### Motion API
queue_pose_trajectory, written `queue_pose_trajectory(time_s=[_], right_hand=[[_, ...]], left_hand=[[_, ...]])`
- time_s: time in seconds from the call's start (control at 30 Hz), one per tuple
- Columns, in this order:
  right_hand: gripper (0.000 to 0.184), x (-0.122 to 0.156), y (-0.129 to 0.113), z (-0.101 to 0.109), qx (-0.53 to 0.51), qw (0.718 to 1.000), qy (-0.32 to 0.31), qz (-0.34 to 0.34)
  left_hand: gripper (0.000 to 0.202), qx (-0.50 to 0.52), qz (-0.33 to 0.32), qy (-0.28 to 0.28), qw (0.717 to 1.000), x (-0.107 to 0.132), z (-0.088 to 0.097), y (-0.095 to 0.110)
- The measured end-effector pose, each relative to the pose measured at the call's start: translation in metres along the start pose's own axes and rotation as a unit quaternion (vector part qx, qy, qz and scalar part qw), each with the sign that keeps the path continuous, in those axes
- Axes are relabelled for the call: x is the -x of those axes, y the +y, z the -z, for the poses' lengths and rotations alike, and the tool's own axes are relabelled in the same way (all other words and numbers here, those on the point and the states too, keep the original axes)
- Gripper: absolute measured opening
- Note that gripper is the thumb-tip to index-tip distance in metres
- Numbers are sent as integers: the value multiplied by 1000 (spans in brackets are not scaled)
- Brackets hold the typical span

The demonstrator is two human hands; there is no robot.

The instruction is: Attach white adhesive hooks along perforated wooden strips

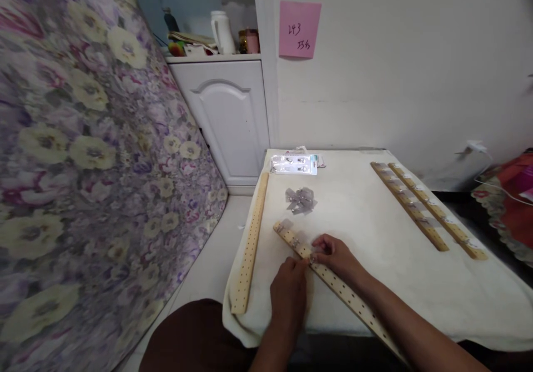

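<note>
A pale wooden strip with rows of holes (343, 291) lies slantwise across the near part of the table. Small metal pieces with clear plastic bits (295, 242) sit along its far end. My left hand (289, 286) is closed at the strip's left edge, thumb and finger pressed against it. My right hand (335, 255) pinches a small shiny metal piece (312, 259) at the strip's top face, close to the left fingertips. The exact kind of piece is too small to tell. Beyond the strip is a small heap of clear packets (300, 200) with metal bits inside.
Another holed wooden strip (251, 244) lies along the table's left edge. Two strips fitted with clear and metal pieces (410, 205) lie at the right. A clear blister pack (293, 164) is at the back of the cloth-covered table (345, 194). A floral curtain (95, 155) hangs left.
</note>
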State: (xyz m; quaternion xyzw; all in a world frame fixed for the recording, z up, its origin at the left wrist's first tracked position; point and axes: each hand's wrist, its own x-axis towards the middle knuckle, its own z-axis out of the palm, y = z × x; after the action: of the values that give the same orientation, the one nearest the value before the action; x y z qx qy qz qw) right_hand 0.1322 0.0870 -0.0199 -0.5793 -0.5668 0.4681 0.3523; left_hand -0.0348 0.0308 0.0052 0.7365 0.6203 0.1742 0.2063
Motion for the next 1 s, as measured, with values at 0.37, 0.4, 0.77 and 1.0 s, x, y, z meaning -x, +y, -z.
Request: queue_pose_trajectory(time_s=[0.37, 0.4, 0.77, 1.0], right_hand=[[32, 6, 1, 1, 9, 999, 17, 28], [33, 6, 2, 2, 10, 999, 21, 25], [26, 83, 13, 48, 116, 993, 20, 27], [32, 128, 22, 38, 257, 962, 71, 62]], left_hand=[[33, 40, -34, 34, 998, 1, -3, -9], [33, 46, -35, 39, 998, 1, -3, -9], [28, 157, -36, 93, 983, 3, -3, -10], [21, 187, -6, 123, 975, 0, 7, -11]])
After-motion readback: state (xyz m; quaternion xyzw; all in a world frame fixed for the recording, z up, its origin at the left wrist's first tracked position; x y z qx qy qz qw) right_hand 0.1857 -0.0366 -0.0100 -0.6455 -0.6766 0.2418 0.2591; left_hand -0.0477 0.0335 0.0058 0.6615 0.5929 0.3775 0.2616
